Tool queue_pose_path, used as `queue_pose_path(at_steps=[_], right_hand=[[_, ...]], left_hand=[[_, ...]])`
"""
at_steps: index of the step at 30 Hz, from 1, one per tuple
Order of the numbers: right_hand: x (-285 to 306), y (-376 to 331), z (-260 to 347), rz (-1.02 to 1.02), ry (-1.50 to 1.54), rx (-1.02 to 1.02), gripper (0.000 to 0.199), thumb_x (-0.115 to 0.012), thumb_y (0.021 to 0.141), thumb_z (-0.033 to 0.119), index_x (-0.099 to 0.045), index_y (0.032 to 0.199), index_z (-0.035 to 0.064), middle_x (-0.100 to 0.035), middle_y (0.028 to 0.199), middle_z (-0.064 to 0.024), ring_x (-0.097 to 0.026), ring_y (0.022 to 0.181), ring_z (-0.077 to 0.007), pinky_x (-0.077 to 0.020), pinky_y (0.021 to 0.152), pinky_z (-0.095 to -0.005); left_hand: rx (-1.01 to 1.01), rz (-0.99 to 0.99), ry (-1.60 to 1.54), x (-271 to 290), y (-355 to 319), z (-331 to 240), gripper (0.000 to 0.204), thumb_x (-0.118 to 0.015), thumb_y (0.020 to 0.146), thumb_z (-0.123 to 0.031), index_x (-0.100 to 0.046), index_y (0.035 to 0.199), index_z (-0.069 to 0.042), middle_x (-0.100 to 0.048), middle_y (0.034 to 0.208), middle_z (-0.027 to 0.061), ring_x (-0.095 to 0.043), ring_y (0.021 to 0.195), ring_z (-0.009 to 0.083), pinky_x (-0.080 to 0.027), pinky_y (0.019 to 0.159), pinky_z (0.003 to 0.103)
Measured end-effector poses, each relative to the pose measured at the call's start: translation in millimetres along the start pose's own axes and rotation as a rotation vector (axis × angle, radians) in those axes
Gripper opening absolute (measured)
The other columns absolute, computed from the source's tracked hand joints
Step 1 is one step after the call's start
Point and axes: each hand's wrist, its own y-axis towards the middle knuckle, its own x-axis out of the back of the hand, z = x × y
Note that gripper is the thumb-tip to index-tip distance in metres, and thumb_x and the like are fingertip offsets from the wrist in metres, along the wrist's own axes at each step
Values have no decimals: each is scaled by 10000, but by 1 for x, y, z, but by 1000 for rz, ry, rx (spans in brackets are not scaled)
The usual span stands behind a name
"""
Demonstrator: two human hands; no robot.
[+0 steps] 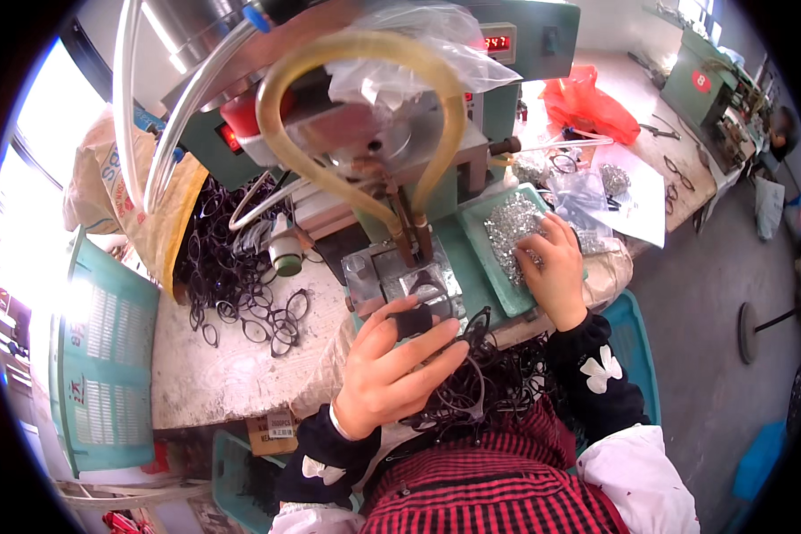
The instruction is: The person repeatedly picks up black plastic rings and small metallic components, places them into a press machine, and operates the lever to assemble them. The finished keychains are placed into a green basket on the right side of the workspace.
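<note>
Gripping glasses frame [478, 326] with left hand [390, 378] at fixture [392, 270] | resting curled right hand [556, 271] among silver parts [511, 227], right-side tray [511, 301] | can't tell if pinching

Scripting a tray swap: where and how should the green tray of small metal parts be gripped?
Probably the near rim of the green tray, coming from the near side: that end's raised edge looks bare, whereas the right hand covers part of the right side. Keep it level, since the tray is open and the small metal parts lie loose in a heap.

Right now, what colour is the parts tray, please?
The parts tray is green; see head view.
</note>
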Motion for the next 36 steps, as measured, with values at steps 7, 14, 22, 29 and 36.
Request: queue_pose_path(at_steps=[7,14,22,29,36], right_hand=[[-21,28,9,174,45,308,109,-676,833,125,-644,930,86,-631,1235,-115,-556,1279,-309,-540,826,-441],[4,9,-5,-114,566,-268,48,-691,901,76,-697,920,32,-713,894,-76,-677,831,-226,-522,767,-340],[-35,6,-1,-197,1239,-640,106,-624,964,48,-672,1048,8,-684,912,-40,-642,854,-128,-488,813,-249],[-20,11,17,-95,1088,-616,165,-643,965,33,-698,1112,-20,-697,966,-37,-628,871,-112,-487,817,-237],[43,-22,30,-69,920,-639,148,-689,910,-36,-738,1048,-12,-711,984,-15,-637,927,-91,-492,843,-232]], left_hand=[[17,40,1,-1,-6,0,387,-754,696,-12,-758,1068,-118,-719,1191,57,-695,980,283,-555,961,506],[254,-104,478,58,-88,-33,282,-730,854,-63,-713,1135,-65,-716,1195,120,-685,1107,295,-509,1012,441],[953,-707,534,176,-165,92,160,-634,971,-56,-670,1117,0,-694,1026,105,-648,965,204,-510,900,337],[1670,-726,280,142,-320,242,414,-659,946,-404,-680,982,8,-544,694,8,-507,604,146,-392,535,305],[1179,-799,184,79,-229,184,246,-526,1044,-193,-604,870,-38,-583,728,18,-512,639,83,-411,580,255]])
